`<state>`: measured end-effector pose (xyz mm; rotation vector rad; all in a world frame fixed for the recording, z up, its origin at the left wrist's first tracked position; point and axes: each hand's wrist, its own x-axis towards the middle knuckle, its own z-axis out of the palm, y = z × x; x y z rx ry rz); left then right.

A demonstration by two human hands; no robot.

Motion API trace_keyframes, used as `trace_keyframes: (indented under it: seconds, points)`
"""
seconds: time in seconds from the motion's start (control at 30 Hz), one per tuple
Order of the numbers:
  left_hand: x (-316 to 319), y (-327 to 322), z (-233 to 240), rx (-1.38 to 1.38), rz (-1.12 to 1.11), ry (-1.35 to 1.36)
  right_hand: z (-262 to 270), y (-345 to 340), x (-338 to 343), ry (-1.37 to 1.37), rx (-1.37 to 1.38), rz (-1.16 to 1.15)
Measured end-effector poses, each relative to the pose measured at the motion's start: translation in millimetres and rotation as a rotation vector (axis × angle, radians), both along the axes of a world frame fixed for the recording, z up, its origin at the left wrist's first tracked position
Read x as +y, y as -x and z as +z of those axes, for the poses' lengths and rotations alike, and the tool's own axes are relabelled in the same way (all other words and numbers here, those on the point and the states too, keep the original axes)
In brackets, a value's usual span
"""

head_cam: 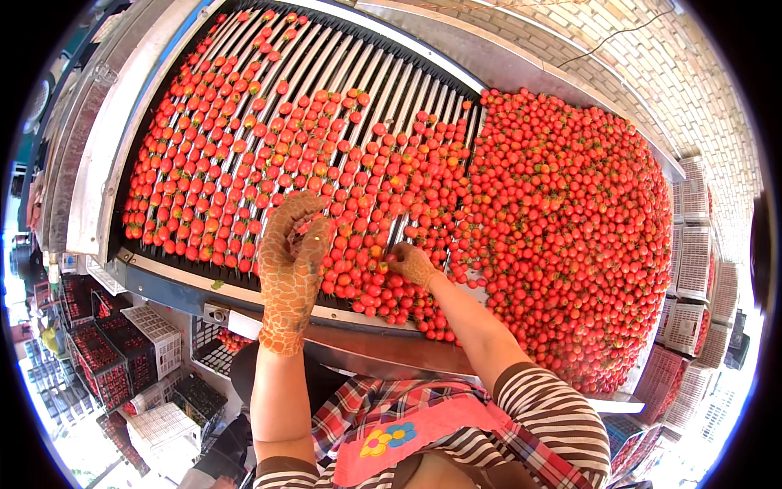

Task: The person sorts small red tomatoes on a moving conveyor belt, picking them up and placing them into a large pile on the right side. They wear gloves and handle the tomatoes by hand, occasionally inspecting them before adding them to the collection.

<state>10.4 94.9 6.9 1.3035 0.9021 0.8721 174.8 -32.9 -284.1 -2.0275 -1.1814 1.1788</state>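
Note:
My left hand (290, 275), in a brown-and-orange patterned glove, hovers over the near side of the roller conveyor (372, 73). Its fingers curl toward the thumb, and some red shows between them; whether a tomato is held there is unclear. Further right, my right hand (416, 265), in a similar glove, reaches down among the small red tomatoes (379, 299) on the rollers. Its fingertips are beside a greenish-orange tomato (383, 267), and their grip is partly hidden. Tomatoes lie densely around both hands, a few of them orange or yellowish.
A large heap of tomatoes (568, 232) fills the metal feed tray on the right. The conveyor's front rail (360, 318) runs before my body. Stacked plastic crates stand at the left (153, 339) and right (693, 260). A brick wall (690, 79) rises behind.

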Motion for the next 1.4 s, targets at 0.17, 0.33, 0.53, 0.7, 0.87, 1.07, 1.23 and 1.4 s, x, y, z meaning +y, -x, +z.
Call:
trace_keyframes:
  seconds: [0.17,0.33,0.53,0.7,0.87,1.07,1.23,1.4]
  points:
    - [-13,-6,-6,0.023,-0.04,0.11,80,4,8,-0.227,0.726,-0.721]
    - [-12,-15,-4,-0.28,-0.07,0.56,198,-6,57,-0.415,0.784,-0.26]
    - [-1,-6,0,-0.488,0.023,0.709,39,-18,56,-0.089,-0.289,-0.076]
    - [-2,-3,0,-0.462,0.129,0.731,5,4,69,-0.021,-0.522,0.106]
    - [-4,-7,-1,-0.395,0.068,0.623,21,-9,70,-0.192,0.08,-0.357]
    - [-16,-25,10,-0.429,0.041,0.739,234,-11,77,-0.718,0.388,-0.061]
    - [-2,-9,11,-0.687,-0.089,0.768,172,-35,109,-0.643,0.782,-0.228]
    - [14,-4,15,-0.786,0.148,0.793,113,-46,150,-0.138,-0.74,0.185]
